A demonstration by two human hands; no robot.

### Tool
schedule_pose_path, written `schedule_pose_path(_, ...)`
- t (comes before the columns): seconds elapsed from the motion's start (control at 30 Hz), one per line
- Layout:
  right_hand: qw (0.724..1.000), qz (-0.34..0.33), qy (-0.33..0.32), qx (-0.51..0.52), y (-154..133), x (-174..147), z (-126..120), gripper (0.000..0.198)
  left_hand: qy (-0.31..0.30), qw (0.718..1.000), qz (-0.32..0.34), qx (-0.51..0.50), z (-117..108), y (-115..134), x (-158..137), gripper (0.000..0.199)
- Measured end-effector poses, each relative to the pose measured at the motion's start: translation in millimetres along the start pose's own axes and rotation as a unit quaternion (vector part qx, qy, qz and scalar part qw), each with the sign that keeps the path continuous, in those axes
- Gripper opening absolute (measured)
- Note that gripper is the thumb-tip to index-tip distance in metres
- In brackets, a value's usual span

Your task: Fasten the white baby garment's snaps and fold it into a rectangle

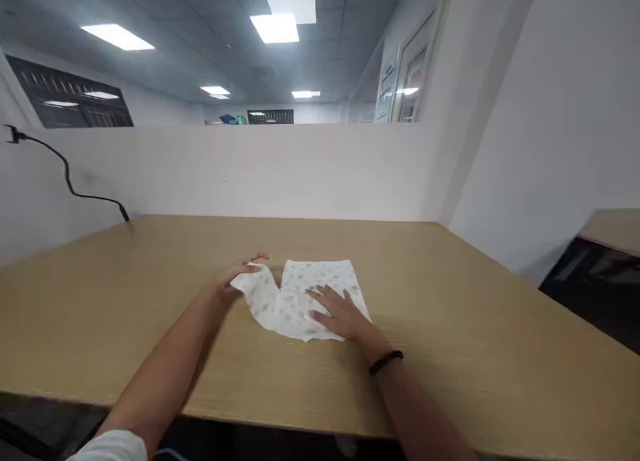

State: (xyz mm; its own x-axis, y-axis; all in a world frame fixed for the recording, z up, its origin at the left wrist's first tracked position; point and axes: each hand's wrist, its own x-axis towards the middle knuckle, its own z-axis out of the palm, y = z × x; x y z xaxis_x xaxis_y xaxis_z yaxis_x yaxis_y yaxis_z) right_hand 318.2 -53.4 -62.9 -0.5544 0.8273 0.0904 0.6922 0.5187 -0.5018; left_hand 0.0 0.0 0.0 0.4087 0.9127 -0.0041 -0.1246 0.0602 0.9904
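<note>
A thin white cloth (320, 277) with a small scattered print lies on the table in the middle of the head view. Its left part is lifted and curls up, with a notch between it and the flat right part; whether it is a garment I cannot tell. My left hand (243, 271) pinches the raised left end between thumb and fingers. Spread over the flat part, my right hand (340, 312) rests palm down with fingers apart. A dark band circles my right wrist.
The wood-toned table (150, 321) has a low white partition (300, 174) at its back and a wall (540, 127) on the right. A black flexible stalk (70, 181) rises at the back left. The table's front edge runs beneath my forearms.
</note>
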Motion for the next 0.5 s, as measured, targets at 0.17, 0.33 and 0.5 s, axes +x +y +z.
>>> schedule_pose_path(0.17,0.977,0.051,0.199,0.062,10.5,14.8,1.3,0.049,-0.073,0.995,0.001,-0.066,47.2,-19.4,19.1,0.049)
schedule_pose_path(0.33,0.955,0.114,0.275,0.019,15.1,17.5,-6.5,0.039,-0.121,0.992,0.016,-0.015,74.8,-39.3,29.3,0.047)
schedule_pose_path(0.5,0.953,0.137,0.258,-0.08,5.4,9.3,-5.3,0.029,-0.003,0.98,0.097,0.172,63.1,-57.1,37.4,0.035)
